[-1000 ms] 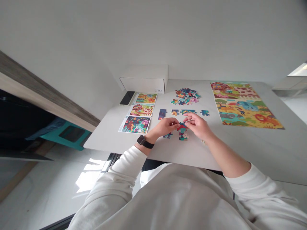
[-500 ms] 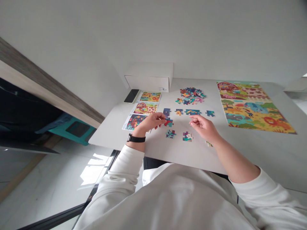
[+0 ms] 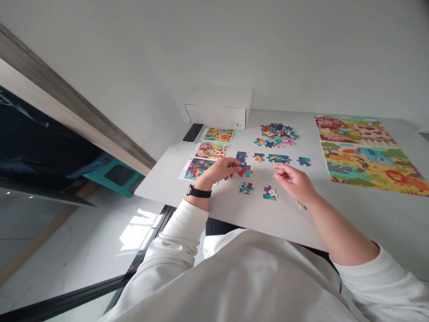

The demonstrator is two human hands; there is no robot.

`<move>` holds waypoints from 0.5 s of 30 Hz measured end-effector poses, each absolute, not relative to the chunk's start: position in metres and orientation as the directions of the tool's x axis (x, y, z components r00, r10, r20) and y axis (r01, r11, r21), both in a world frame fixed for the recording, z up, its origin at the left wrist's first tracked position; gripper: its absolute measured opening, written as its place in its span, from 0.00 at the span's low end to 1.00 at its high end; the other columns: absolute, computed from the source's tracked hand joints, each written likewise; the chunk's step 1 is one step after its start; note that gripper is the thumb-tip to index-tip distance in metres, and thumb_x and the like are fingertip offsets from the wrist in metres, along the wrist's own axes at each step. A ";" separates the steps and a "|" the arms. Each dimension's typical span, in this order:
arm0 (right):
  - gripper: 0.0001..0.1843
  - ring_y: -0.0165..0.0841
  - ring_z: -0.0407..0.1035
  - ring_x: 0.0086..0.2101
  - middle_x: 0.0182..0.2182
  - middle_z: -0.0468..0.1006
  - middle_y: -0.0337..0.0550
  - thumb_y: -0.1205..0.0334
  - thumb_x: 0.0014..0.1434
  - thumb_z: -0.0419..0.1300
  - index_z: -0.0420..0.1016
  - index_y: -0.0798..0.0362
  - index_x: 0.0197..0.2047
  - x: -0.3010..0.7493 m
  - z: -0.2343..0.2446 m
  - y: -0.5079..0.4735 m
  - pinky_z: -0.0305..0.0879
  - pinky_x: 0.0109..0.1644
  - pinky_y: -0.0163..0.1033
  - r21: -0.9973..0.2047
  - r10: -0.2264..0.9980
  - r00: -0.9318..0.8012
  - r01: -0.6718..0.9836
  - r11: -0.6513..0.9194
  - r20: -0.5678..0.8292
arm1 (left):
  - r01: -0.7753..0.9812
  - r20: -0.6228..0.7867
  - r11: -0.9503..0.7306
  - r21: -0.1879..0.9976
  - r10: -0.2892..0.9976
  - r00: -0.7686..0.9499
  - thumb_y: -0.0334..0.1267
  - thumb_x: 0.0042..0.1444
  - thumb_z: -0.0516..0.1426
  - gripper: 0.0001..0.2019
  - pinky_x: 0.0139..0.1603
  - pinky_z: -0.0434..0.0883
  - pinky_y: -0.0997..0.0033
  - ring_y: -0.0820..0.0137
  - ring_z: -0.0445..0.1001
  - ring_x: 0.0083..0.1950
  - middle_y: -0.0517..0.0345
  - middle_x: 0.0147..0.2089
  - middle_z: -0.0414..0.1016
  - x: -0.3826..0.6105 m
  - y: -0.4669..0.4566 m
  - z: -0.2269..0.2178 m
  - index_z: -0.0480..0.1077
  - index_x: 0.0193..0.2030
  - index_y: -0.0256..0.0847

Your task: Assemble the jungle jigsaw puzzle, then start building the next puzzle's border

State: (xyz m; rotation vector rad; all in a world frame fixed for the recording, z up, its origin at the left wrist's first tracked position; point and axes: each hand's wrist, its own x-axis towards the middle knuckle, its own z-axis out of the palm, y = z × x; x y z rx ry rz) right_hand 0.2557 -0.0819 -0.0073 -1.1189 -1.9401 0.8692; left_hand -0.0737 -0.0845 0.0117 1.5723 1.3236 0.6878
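Note:
My left hand (image 3: 224, 170), with a black watch on the wrist, is closed in a pinch at the edge of a red and teal puzzle piece (image 3: 246, 171). Touching or nearly touching that piece from behind is a dark blue puzzle piece (image 3: 241, 157). My right hand (image 3: 293, 180) hovers over the table, loosely curled, thumb and forefinger apart and nothing between them. Between and below the hands lie a teal leafy piece (image 3: 246, 188) and a purple piece with a white animal (image 3: 270, 193). A greenish piece (image 3: 301, 205) is partly hidden by my right wrist.
Behind the hands are an orange piece (image 3: 258, 158), a joined blue strip (image 3: 279, 159) and a blue piece (image 3: 304, 161). Farther back sits a heap of pieces (image 3: 278, 133). Around it are a picture sheet (image 3: 211, 150), a phone (image 3: 193, 133), a white box (image 3: 216, 115) and assembled puzzles (image 3: 370, 154).
The head view has turned slightly left, so everything on the table appears shifted right. Both hands keep nearly the same places over the table, the left still at the red and teal piece.

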 end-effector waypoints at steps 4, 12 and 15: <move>0.17 0.40 0.83 0.41 0.39 0.87 0.42 0.52 0.67 0.64 0.82 0.43 0.56 0.256 -0.008 -0.082 0.79 0.53 0.49 -0.814 0.896 -0.367 0.421 0.400 0.251 | 0.417 -0.095 0.039 0.908 0.989 0.113 0.46 0.61 0.67 0.11 0.21 0.60 0.75 0.76 0.66 0.21 0.61 0.25 0.73 -0.095 -0.083 0.012 0.74 0.38 0.40; 0.18 0.40 0.82 0.42 0.40 0.87 0.42 0.51 0.68 0.63 0.82 0.42 0.59 0.258 -0.012 -0.081 0.80 0.54 0.50 -0.803 0.887 -0.395 0.434 0.410 0.240 | 0.272 0.014 0.033 0.962 0.986 -0.169 0.43 0.64 0.62 0.08 0.22 0.58 0.75 0.76 0.60 0.21 0.68 0.23 0.64 -0.111 -0.079 0.010 0.70 0.40 0.42; 0.18 0.41 0.83 0.42 0.41 0.87 0.42 0.51 0.69 0.63 0.82 0.42 0.59 0.258 -0.013 -0.080 0.80 0.54 0.50 -0.801 0.884 -0.404 0.435 0.412 0.235 | 0.360 -0.043 0.060 0.931 0.998 -0.055 0.44 0.63 0.63 0.09 0.23 0.57 0.74 0.76 0.61 0.21 0.67 0.22 0.65 -0.105 -0.081 0.009 0.72 0.39 0.42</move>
